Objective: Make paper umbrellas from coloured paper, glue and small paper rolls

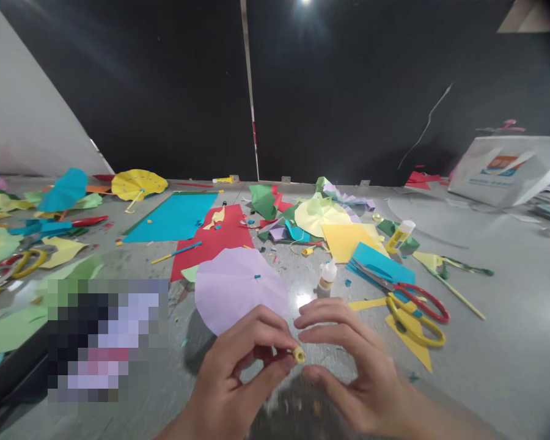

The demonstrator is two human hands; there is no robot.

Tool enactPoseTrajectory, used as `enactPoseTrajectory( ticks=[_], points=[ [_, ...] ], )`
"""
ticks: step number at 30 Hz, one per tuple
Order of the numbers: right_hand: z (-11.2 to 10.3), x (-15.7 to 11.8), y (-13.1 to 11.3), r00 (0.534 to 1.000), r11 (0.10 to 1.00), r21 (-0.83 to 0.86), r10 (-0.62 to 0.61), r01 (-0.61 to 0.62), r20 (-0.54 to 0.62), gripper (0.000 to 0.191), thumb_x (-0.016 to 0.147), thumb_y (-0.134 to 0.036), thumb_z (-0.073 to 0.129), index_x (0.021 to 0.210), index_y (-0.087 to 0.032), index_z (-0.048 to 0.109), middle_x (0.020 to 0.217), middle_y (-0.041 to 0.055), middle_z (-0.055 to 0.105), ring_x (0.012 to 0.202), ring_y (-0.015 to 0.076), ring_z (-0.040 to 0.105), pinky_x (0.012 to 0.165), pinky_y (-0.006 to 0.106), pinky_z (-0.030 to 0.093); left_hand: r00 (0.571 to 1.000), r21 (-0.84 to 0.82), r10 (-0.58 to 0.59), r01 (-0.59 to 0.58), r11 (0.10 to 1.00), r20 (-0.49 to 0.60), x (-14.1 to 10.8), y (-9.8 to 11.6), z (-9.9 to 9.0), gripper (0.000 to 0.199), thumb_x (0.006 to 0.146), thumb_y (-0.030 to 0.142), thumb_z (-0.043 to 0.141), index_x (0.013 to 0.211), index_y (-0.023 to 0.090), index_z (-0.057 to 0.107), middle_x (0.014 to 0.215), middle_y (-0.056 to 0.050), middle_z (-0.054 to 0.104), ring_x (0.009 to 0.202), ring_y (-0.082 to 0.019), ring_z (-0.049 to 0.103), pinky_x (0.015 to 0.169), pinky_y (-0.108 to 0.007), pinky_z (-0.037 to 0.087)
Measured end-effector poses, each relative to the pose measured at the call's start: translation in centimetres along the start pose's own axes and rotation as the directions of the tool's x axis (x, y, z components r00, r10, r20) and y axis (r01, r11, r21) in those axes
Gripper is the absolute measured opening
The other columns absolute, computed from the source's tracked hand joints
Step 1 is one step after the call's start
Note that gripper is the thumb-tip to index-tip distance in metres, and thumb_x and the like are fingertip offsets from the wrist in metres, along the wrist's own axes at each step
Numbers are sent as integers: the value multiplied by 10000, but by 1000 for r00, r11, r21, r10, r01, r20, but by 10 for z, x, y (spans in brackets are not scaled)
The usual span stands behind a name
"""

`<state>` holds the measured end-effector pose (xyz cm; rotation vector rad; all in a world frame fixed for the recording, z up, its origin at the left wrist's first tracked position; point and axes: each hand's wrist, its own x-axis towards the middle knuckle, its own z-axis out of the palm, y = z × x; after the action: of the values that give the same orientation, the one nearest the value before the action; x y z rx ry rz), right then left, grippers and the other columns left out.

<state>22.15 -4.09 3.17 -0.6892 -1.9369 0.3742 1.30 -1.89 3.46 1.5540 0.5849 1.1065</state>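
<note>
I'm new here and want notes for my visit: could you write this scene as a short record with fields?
Left hand: the left hand pinches a small yellow roll
Right hand: the right hand is open, fingertips near the roll
Beyond the hands: purple disc, glue bottle
To the right: scissors with red and yellow loops, blades over blue paper
Far right: white bag

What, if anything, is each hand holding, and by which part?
The left hand pinches a small yellow roll near its open end; the right hand holds nothing.
</note>
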Motion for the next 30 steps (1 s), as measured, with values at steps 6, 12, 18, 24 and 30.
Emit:
enactPoseTrajectory(
  ticks=[6,12,18,24,30],
  points=[
    [4,-4,0,998,994,107,29,-23,-53,374,924,-16,655,1241,-211,616,1181,56,672,1152,185,639,1024,349,540,1000,-4,-6,6,1000,-11,4,4,10,122,953,170,705,961,279,756,909,6,624,665,-84,604,528,-123,536],
    [6,-5,0,995,993,116,29,-18,-94,331,934,0,629,1188,-211,648,1147,52,672,1120,179,647,994,340,542,980,-136,-201,199,971,-4,3,12,12,40,930,266,747,909,233,757,905,-12,640,664,-109,645,465,-126,521],
    [6,-4,-2,996,998,66,28,-23,-87,332,925,21,584,1173,-195,628,1090,57,681,1040,159,666,903,300,570,944,-139,-329,326,935,1,0,10,11,163,876,346,800,915,201,734,876,-24,631,683,-147,640,420,-160,531],
    [0,0,-6,995,997,-82,-1,-7,-104,339,885,10,593,1160,-182,637,1008,44,631,918,137,642,781,255,569,935,-12,-352,352,936,-33,-5,7,7,262,827,380,835,980,220,695,946,-35,618,757,-162,583,433,-170,542],
    [-1,2,-4,990,995,-78,47,-58,-133,288,860,-17,618,1076,-203,575,922,16,629,819,141,612,714,276,558,941,131,-337,338,932,-33,-1,11,4,202,847,371,777,924,213,678,914,-41,665,718,-157,612,461,-161,513]
  ],
)
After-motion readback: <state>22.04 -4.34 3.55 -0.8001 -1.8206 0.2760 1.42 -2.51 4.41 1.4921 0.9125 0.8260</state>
